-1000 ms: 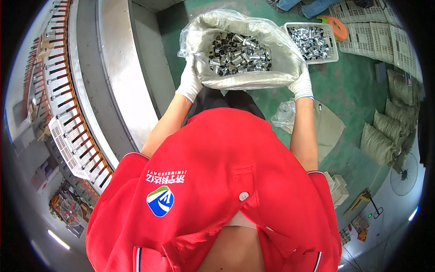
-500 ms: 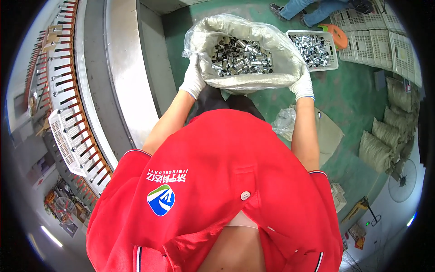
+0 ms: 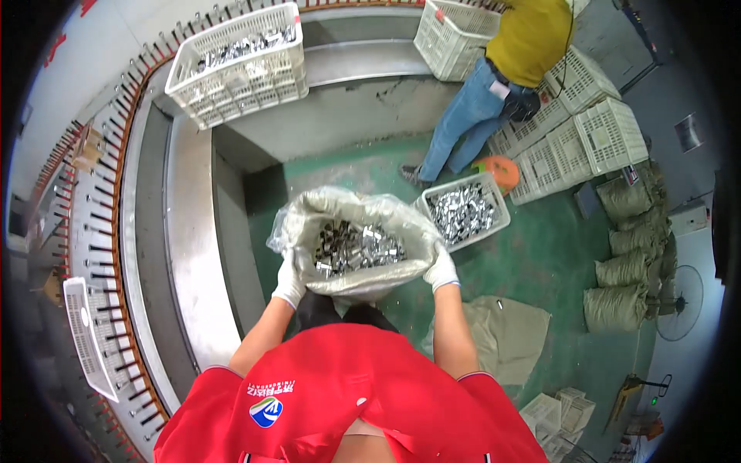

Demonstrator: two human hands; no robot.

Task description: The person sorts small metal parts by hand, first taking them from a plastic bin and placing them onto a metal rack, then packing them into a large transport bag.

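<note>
A woven sack with a clear plastic liner [image 3: 309, 212] stands wide-mouthed in front of my legs. Shiny silver metal fittings [image 3: 363, 248], shaped like short tubes, lie inside it, some of them darker at the left. My left hand [image 3: 290, 279], in a white knit glove, closes on the sack's left rim. On the right rim, my right hand [image 3: 442, 268] grips in a matching glove. Both sets of fingers are partly hidden by the folded edge. Just beyond the sack's right side sits a low white crate [image 3: 500, 224] of similar fittings.
A person in a yellow top [image 3: 529, 38] stands at the far right, near an orange stool [image 3: 498, 171] and stacked white crates [image 3: 610, 135]. A metal ledge [image 3: 197, 255] and a conveyor with upright pegs [image 3: 108, 247] curve along the left. Full sacks [image 3: 615, 309] line the right wall.
My view has tilted up, so the far ledge, its crates and the other person now show. Both hands still hold the sack's rim, which sits lower in view.
</note>
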